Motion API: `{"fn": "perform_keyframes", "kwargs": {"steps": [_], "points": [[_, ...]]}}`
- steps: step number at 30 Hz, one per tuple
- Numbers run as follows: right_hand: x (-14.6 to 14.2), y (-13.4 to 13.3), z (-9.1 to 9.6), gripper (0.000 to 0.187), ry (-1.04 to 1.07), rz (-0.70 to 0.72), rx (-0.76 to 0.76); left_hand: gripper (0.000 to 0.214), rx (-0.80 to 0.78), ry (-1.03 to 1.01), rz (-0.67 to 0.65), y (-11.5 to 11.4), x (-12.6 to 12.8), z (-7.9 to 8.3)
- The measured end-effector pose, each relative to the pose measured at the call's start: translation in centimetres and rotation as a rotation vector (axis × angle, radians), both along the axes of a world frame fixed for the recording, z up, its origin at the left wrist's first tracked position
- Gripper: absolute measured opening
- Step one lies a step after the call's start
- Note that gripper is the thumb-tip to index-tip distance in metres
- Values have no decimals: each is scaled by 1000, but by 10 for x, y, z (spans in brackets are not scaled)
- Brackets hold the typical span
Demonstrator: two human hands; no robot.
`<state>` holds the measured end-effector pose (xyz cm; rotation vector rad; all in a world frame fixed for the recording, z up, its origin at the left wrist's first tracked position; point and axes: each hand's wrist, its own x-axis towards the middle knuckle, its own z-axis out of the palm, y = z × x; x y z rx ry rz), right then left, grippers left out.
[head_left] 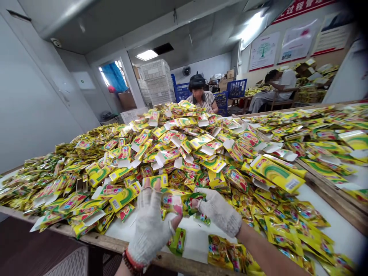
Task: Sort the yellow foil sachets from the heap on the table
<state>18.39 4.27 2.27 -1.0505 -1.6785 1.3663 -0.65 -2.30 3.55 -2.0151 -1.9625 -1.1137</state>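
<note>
Near the bench's (pixel 197 243) front edge, the right hand (pixel 222 212) pinches a green packet (pixel 193 203) beside a yellow carton (pixel 171 202); the left hand (pixel 151 226) spreads alongside, contact unclear. Many heaped cartons (pixel 211 148) gape unclosed; loose packets (pixel 283 232) lie unboxed.

Pale walls (pixel 37 99) meet a grey ceiling (pixel 201 36), where a light panel (pixel 147 55) and a lamp (pixel 253 28) glare. A blue-curtained window (pixel 114 78) stands at left; posters (pixel 264 50) hang at right below a red banner (pixel 304 9). The dim floor (pixel 17 241) seems dark brown.
</note>
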Motion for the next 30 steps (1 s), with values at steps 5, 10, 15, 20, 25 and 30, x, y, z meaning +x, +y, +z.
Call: {"fn": "perform_keyframes", "kwargs": {"steps": [5, 10, 15, 20, 25, 30], "points": [[7, 3, 2, 40, 70, 43, -30, 61, -192, 485, -124, 8, 0, 0], [5, 4, -3, 57, 99, -144, -116, 56, -162, 266, 37, 16, 7, -34], [12, 5, -6, 41, -225, -87, 148, 55, -182, 185, 28, 8, 11, -51], [20, 10, -9, 30, -319, 99, 313, 60, -253, 189, -20, 4, 11, -51], [27, 11, 2, 35, -237, 130, 109, 66, -281, 192, 24, 4, 11, -49], [25, 8, 12, 12, -391, 229, 273, 65, -298, 370, -61, 2, 14, -42]]}}
